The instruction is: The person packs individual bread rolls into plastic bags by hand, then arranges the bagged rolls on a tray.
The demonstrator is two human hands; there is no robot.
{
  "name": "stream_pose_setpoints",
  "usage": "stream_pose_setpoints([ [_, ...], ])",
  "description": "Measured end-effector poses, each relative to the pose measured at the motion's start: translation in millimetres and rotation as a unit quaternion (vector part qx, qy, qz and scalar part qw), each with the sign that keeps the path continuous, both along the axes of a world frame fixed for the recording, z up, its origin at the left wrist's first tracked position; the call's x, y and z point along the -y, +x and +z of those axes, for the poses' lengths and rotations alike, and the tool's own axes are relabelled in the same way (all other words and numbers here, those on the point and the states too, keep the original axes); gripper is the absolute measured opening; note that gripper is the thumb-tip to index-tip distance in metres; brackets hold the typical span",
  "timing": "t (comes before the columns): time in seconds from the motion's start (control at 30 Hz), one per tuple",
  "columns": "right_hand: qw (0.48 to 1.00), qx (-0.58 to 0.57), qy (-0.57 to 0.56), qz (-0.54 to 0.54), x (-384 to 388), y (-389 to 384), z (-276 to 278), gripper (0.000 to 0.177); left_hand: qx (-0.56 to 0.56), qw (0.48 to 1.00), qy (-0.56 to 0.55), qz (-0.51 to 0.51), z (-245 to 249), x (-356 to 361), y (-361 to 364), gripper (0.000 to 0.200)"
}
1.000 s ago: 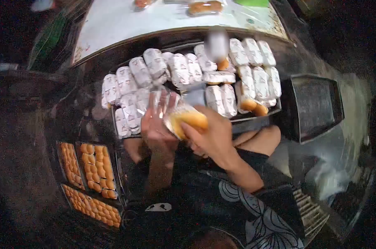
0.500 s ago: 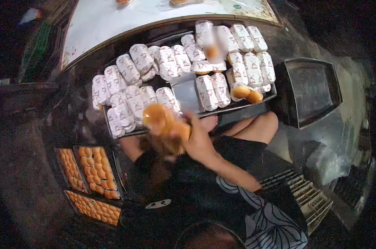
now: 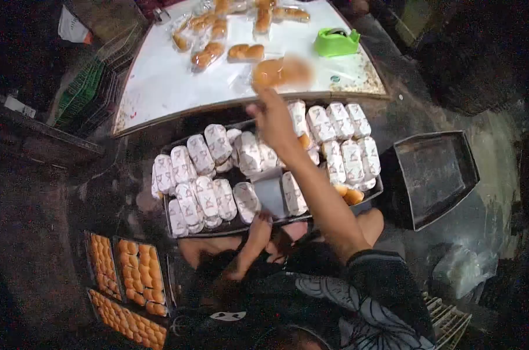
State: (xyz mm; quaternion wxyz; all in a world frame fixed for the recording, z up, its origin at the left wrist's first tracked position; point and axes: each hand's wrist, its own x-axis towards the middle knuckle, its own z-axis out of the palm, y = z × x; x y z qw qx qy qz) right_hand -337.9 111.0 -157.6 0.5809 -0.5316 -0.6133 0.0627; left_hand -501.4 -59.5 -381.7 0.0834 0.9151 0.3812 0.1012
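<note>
My right hand (image 3: 274, 121) reaches over the tray to the near edge of the white table. Its thumb and a finger are apart, with the fingertips at the near edge of a clear-bagged bun pack (image 3: 268, 72); a blurred patch covers the pack's right part. My left hand (image 3: 257, 232) is low at the near rim of the dark tray (image 3: 223, 231), just below a bun in white printed paper (image 3: 246, 200). Its fingers are too small and dark to read. Several more paper-wrapped buns (image 3: 205, 196) fill the tray around a bare grey patch (image 3: 270, 192).
On the white table (image 3: 159, 87) lie several bagged buns (image 3: 208, 55) and a green tape dispenser (image 3: 337, 42). A dark tray (image 3: 436, 175) stands at the right, near a clear plastic bag (image 3: 464, 269). Trays of golden buns (image 3: 141, 272) lie at the lower left.
My right hand has gone from near my lap, with golden buns in it, up to the table's near edge. My left hand now shows at the tray rim. The view has tilted up.
</note>
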Motion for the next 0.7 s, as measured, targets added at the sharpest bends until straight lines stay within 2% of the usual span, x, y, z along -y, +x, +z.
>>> stream_pose_setpoints([
  [0.07, 0.994, 0.09, -0.047, 0.036, 29, -10, -12, 0.044, -0.214, 0.966, -0.14, -0.043, -11, -7, -5, 0.04],
  [0.1, 0.988, 0.044, -0.106, 0.105, 62, -13, -27, 0.046, -0.214, 0.966, -0.136, -0.046, -9, -13, -10, 0.04],
  [0.13, 0.94, -0.021, -0.306, 0.151, 101, -15, -49, 0.046, -0.171, 0.966, -0.191, -0.028, -5, -13, -18, 0.035],
  [0.17, 0.899, -0.058, -0.371, 0.226, 135, -14, -104, 0.043, -0.126, 0.962, -0.243, -0.009, 3, -15, -24, 0.031],
  [0.2, 0.854, -0.088, -0.452, 0.24, 178, -18, -119, 0.036, 0.059, 0.932, -0.346, 0.086, 28, -17, -30, 0.028],
  [0.23, 0.83, -0.079, -0.485, 0.265, 221, -23, -153, 0.027, 0.037, 0.954, -0.294, 0.04, 27, -23, -32, 0.025],
  [0.27, 0.814, -0.103, -0.464, 0.335, 253, -24, -168, 0.021, 0.012, 0.969, -0.245, -0.006, 23, -21, -35, 0.022],
  [0.3, 0.847, -0.063, -0.426, 0.31, 270, -29, -162, 0.02, 0.008, 0.967, -0.255, -0.007, 15, -15, -35, 0.022],
  [0.33, 0.844, -0.07, -0.432, 0.31, 278, -35, -161, 0.02, 0.034, 0.963, -0.267, -0.01, 6, -13, -33, 0.02],
  [0.37, 0.823, -0.092, -0.485, 0.281, 275, -38, -161, 0.019, 0.064, 0.96, -0.272, -0.012, 0, -17, -29, 0.018],
  [0.4, 0.798, -0.111, -0.537, 0.25, 272, -39, -160, 0.018, 0.064, 0.96, -0.274, -0.012, 13, -21, -25, 0.018],
  [0.43, 0.796, -0.111, -0.541, 0.249, 271, -42, -156, 0.018, 0.082, 0.956, -0.28, 0.014, 43, -20, -20, 0.017],
  [0.47, 0.852, -0.053, -0.502, 0.137, 269, -46, -150, 0.018, 0.1, 0.952, -0.286, 0.041, 71, -17, -17, 0.017],
  [0.5, 0.892, 0.007, -0.452, 0.023, 266, -48, -147, 0.017, 0.111, 0.945, -0.307, 0.014, 91, -13, -13, 0.018],
  [0.53, 0.89, 0.008, -0.454, 0.025, 264, -48, -149, 0.017, 0.111, 0.944, -0.309, 0.016, 99, -9, -10, 0.018],
  [0.6, 0.922, -0.021, -0.385, -0.033, 259, -48, -149, 0.012, 0.166, 0.906, -0.386, 0.043, 107, 2, -6, 0.018],
  [0.63, 0.919, -0.023, -0.391, -0.033, 258, -47, -142, 0.012, 0.279, 0.896, -0.338, 0.069, 99, 9, -7, 0.016],
  [0.67, 0.851, -0.175, -0.494, 0.04, 250, -44, -116, 0.015, 0.276, 0.894, -0.345, 0.069, 102, 16, -7, 0.016],
  [0.7, 0.747, -0.32, -0.572, 0.108, 241, -38, -102, 0.019, 0.307, 0.903, -0.282, 0.103, 111, 20, -4, 0.014],
])
